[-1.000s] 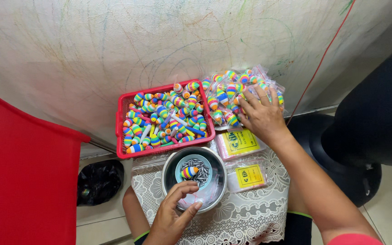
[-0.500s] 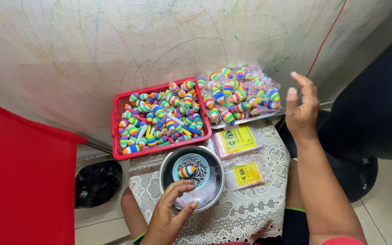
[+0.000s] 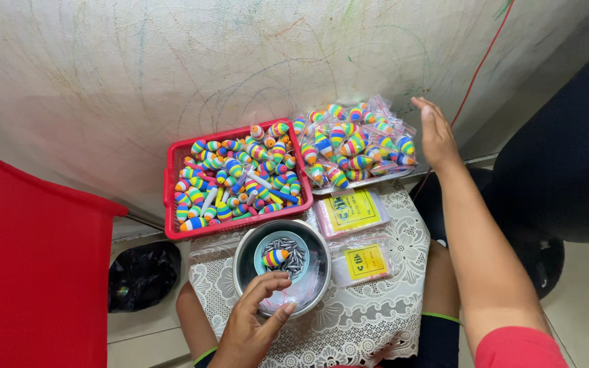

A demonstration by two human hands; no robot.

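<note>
My left hand [image 3: 252, 326] rests on the near rim of a steel bowl [image 3: 245, 253], fingers curled over clear plastic inside it. A small blue dish in the bowl holds grey metal weights [image 3: 292, 253] and one rainbow-striped float [image 3: 275, 257]. My right hand [image 3: 435, 133] is raised and open, fingers apart, just right of a pile of clear bags of rainbow floats [image 3: 353, 146]. It holds nothing. A red basket [image 3: 169, 204] full of loose rainbow floats stands left of the bags.
Two small clear packets with yellow labels [image 3: 349, 212] [image 3: 365, 262] lie on the white lace cloth [image 3: 369, 320]. A scribbled wall rises behind. A red panel [image 3: 28, 272] stands at left, a black bag [image 3: 141, 272] below the basket, and a dark object [image 3: 567, 157] at right.
My right hand lifted off the bags of floats and moved right, opening beside them. My left hand stayed at the bowl, its fingers shifting slightly.
</note>
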